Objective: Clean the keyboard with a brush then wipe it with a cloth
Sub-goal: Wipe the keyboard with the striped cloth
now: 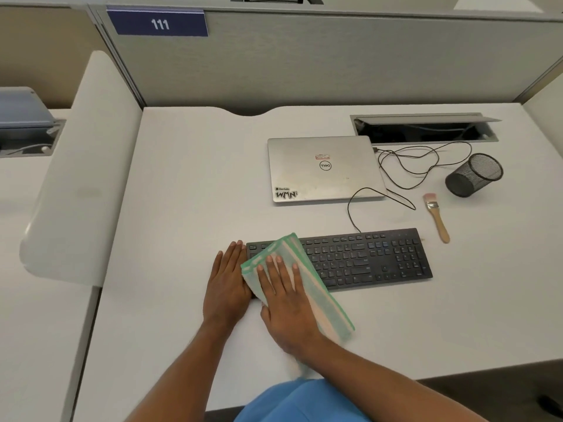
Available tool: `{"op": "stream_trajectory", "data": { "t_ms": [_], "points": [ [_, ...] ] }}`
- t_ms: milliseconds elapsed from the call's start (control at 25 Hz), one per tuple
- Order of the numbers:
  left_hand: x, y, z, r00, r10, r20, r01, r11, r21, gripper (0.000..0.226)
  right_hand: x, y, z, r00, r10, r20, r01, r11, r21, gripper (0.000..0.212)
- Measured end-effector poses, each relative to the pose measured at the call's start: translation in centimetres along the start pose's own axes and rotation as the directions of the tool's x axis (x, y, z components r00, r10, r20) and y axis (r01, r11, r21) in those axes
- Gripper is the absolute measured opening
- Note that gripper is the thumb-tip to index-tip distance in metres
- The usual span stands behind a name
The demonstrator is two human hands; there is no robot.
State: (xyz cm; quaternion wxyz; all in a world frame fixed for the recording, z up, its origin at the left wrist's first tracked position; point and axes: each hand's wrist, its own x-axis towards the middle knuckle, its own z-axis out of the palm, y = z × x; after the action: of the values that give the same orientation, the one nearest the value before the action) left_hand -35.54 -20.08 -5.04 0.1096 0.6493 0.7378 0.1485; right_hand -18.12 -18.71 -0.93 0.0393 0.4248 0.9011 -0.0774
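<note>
A black keyboard [365, 257] lies across the middle of the white desk [189, 184]. A folded cloth [313, 284], white with green stripes, covers the keyboard's left end and trails toward the desk's front edge. My right hand [285, 300] lies flat on the cloth with straight fingers, pressing it onto the keys. My left hand [227, 281] rests flat on the desk against the keyboard's left edge. A wooden-handled brush [437, 216] with pink bristles lies on the desk to the right, beyond the keyboard's far right corner.
A shut silver laptop [323, 169] sits behind the keyboard. Loose black cables [408, 169] run from it to an open cable tray [426, 129]. A black mesh cup [473, 175] lies tipped at the right. Grey partitions [304, 62] wall the desk's back.
</note>
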Motion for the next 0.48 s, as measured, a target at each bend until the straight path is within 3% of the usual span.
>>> {"op": "stream_trajectory", "data": {
  "t_ms": [200,480],
  "points": [
    [0.1,0.4,0.0,0.996,-0.073,-0.054,0.073,0.997,-0.018,0.056,-1.9,6.6,-0.4,1.000,0.003,-0.024,-0.002,0.999,0.041,0.075],
    [0.1,0.7,-0.1,0.996,-0.061,-0.070,0.060,0.998,-0.011,0.056,-5.0,16.2,-1.2,0.966,0.248,-0.075,-0.243,0.968,0.068,0.072]
  ]
}}
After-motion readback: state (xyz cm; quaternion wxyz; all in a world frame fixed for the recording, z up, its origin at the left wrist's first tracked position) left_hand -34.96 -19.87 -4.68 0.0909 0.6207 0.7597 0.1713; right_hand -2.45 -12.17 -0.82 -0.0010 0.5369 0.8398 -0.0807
